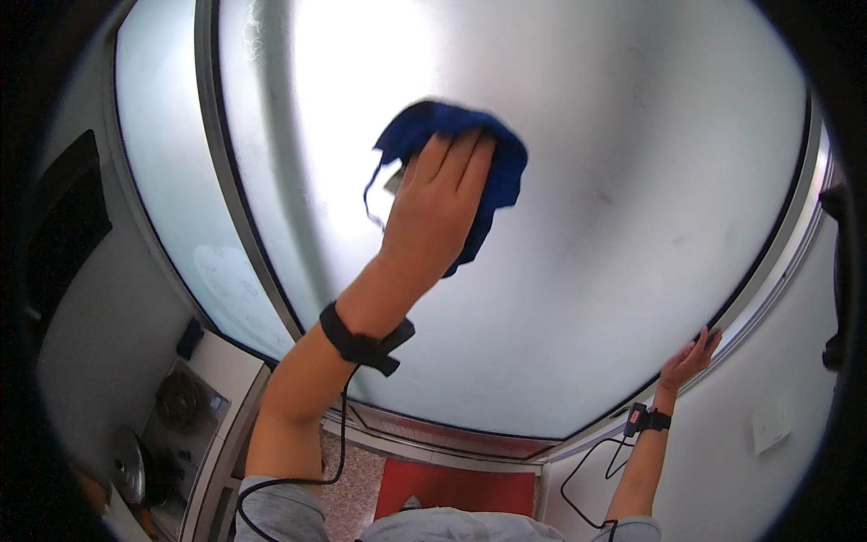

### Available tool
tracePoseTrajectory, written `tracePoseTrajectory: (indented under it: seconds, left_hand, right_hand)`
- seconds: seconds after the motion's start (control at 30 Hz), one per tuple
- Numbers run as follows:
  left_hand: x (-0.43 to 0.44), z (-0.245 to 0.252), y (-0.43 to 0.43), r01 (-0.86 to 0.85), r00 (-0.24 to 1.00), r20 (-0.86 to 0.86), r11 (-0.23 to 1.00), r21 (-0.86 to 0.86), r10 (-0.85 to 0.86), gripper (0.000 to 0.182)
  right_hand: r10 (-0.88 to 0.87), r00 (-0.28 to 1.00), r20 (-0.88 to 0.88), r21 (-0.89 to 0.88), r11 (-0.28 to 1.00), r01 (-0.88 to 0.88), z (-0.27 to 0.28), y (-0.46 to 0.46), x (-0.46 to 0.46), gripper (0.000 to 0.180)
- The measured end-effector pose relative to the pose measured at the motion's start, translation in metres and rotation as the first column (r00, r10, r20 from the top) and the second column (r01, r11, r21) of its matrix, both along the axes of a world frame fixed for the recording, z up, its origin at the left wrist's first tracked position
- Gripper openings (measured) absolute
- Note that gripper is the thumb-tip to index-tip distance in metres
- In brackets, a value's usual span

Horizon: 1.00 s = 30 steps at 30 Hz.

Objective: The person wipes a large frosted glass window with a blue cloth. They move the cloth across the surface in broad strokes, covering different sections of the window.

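Note:
My left hand (433, 203) is raised against a large frosted glass panel (542, 305), fingers stretched upward over a dark blue cloth (504, 169). The cloth is pressed flat on the glass and spreads past the fingers and the palm's right side; a thin strand hangs at its left. My thumb is mostly hidden. Lower right, my right hand (691, 359) rests on the metal frame (752, 298) at the panel's edge, fingers pointing up, with no object seen in it. Each wrist wears a black strap with a cable.
A narrower frosted panel (162, 156) stands left, behind a metal upright (234, 176). At lower left are a counter (234, 366), a stove top with a pan and a metal lid (129, 467). A red mat (454, 484) lies on the floor. A wall switch (771, 427) is at right.

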State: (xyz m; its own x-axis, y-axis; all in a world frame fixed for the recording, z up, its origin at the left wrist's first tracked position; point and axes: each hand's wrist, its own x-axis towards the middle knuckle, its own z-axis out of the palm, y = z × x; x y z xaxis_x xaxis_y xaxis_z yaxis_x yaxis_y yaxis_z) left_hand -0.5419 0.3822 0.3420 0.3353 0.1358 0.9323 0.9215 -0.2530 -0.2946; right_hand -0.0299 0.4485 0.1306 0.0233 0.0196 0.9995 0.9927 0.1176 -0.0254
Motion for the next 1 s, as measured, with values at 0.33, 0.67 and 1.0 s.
tracePoseTrajectory:
  seconds: [0.33,0.67,1.0]
  left_hand:
    - [-0.003,0.018,0.006,-0.082,0.996,-0.009,0.987,0.135,0.084,0.049]
    - [-0.004,0.018,-0.003,-0.106,0.994,-0.007,0.994,0.019,0.106,0.049]
    - [-0.002,0.016,-0.004,-0.031,0.999,0.005,1.000,-0.001,0.031,0.046]
  right_hand:
    - [0.092,0.996,-0.005,0.016,0.996,-0.092,0.001,0.003,0.001,0.045]
    - [0.011,1.000,0.009,0.019,1.000,-0.011,-0.001,0.003,0.000,0.044]
    - [0.007,1.000,0.012,0.016,1.000,-0.007,-0.001,0.004,0.001,0.044]
